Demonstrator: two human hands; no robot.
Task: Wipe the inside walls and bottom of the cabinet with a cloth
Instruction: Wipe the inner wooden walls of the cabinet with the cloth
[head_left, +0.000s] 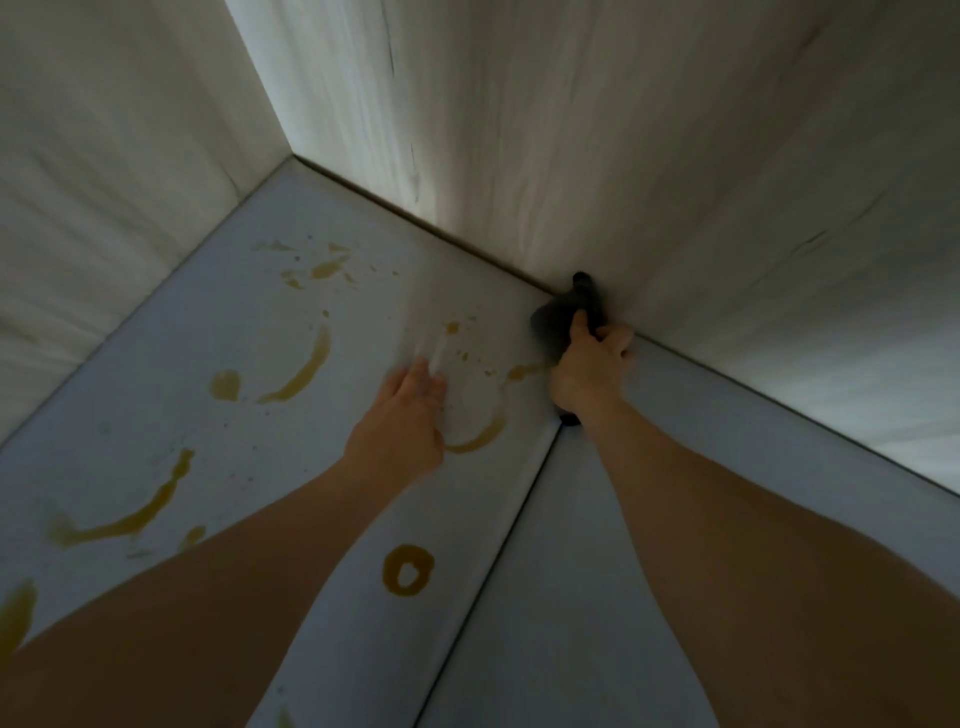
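My right hand (589, 364) grips the dark cloth (553, 325), bunched, at the cabinet's back wall (623, 156). Left hand (410, 410) flat on the stained cabinet bottom (208, 312), fingers straight. Cloth looks soft, light; hold wadded, press firmly.

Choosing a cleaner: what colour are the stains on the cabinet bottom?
Yellowish-brown stains, arcs and a ring, on the pale cabinet bottom; head view.

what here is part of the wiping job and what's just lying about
Part of the job:
- dark cloth, gripped by the right hand
- cabinet bottom with yellow stains
- cabinet walls
- left hand, resting open on the bottom

Just lying about:
- nothing visible
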